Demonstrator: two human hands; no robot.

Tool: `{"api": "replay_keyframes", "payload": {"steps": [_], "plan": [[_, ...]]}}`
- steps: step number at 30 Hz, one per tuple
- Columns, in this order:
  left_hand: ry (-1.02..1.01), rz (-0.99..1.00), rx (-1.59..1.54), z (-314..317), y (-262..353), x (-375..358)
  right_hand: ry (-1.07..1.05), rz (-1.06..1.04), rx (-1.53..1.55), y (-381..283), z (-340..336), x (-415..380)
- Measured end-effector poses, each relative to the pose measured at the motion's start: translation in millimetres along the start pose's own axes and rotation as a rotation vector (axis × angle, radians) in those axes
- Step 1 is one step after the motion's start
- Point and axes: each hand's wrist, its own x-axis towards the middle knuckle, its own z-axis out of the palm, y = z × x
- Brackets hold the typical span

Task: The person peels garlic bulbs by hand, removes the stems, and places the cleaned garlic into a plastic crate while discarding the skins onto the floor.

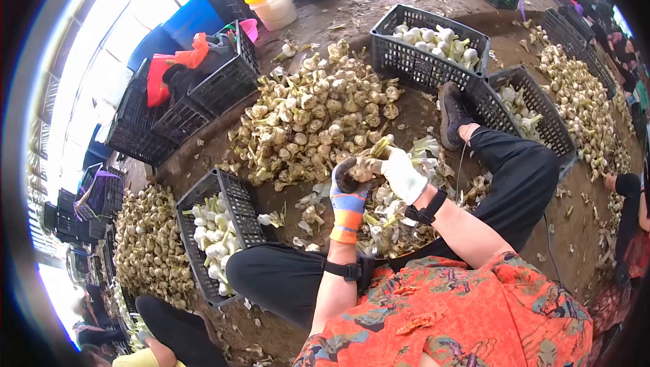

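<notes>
My left hand [349,194], in a striped orange and blue glove with dark fingertips, is closed around the lower side of a garlic bulb [363,170]. My right hand [402,174] wears a white glove and grips the same bulb near its stem; its fingertips are partly hidden. The bulb is held above a litter of peeled skins and stalks [396,221] between my legs. Just beyond my hands rises a big heap of untrimmed garlic [318,113].
Cleaned white bulbs fill a black crate [233,198] on the left and another black crate [430,69] ahead. A third crate [535,99] by my right leg holds garlic or skins. More heaps [152,242] lie to both sides. Other people sit at the lower left and far right.
</notes>
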Motion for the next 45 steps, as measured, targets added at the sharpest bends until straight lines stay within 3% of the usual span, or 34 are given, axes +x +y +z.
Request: {"api": "replay_keyframes", "payload": {"steps": [2,6,9,15,18,20,22,25,27,28,30,32,33,34,37,38,40,41,42,43,45], "plan": [[-0.004,-0.128,-0.227,2.4,11.0,0.3,-0.026,0.032,0.040,-1.1,-2.5,0.0],[-0.005,-0.060,-0.107,4.2,6.4,2.9,0.036,0.139,-0.002,-8.8,-8.7,-4.1],[-0.019,-0.108,-0.212,7.8,4.9,1.0,0.050,0.014,-0.039,-5.9,-4.6,-3.0],[-0.045,-0.079,-0.217,3.4,6.4,4.4,0.001,-0.001,-0.110,8.1,-21.9,5.6],[-0.042,-0.139,-0.335,8.6,22.4,0.1,-0.033,-0.118,-0.383,17.1,-44.2,12.5],[-0.040,-0.231,-0.434,9.2,30.5,-0.6,-0.009,-0.423,-0.695,50.5,-66.3,26.6],[-0.048,-0.342,-0.518,8.1,34.9,-0.5,-0.051,-0.415,-0.550,3.1,-39.0,7.4],[-0.095,-0.433,-0.646,3.2,18.8,0.3,0.108,-0.715,-0.735,25.1,-47.5,17.4],[-0.151,-0.467,-0.552,3.0,16.8,1.0,0.010,-0.527,-0.644,16.6,-44.0,9.4],[-0.003,-0.385,-0.457,16.3,16.6,-1.3,-0.037,-0.432,-0.597,10.2,-38.9,4.3],[-0.049,-0.141,-0.194,17.0,7.4,-3.1,-0.009,-0.344,-0.667,15.8,-39.9,2.9],[-0.118,-0.369,-0.287,2.6,16.8,-2.0,-0.025,-0.274,-0.653,9.0,-39.1,-0.6],[-0.112,-0.450,-0.387,5.8,39.1,-2.0,-0.121,-0.207,-0.293,4.1,-39.0,-0.8],[-0.109,-0.455,-0.428,2.2,35.7,0.6,-0.106,-0.220,-0.352,3.0,-38.2,-1.1],[-0.071,-0.149,-0.075,7.3,26.7,-0.2,-0.055,-0.285,-0.636,9.9,-37.4,-1.7],[-0.093,-0.066,0.079,1.1,15.9,0.5,-0.002,-0.268,-0.609,11.9,-38.0,-1.3],[-0.137,-0.158,-0.074,2.5,24.1,2.1,0.100,-0.231,-0.554,14.5,-39.5,-0.6],[-0.166,-0.191,-0.096,2.6,29.7,-0.1,0.151,-0.189,-0.174,25.5,-50.4,6.6],[-0.196,-0.218,-0.119,5.6,39.2,0.9,0.236,-0.205,-0.150,13.4,-48.3,7.2],[-0.238,-0.300,-0.247,5.2,41.8,0.2,0.258,-0.130,-0.409,9.9,-54.2,10.0],[-0.261,-0.262,-0.158,3.3,29.5,-2.4,0.206,0.136,-0.928,2.1,-74.1,14.0]]}}
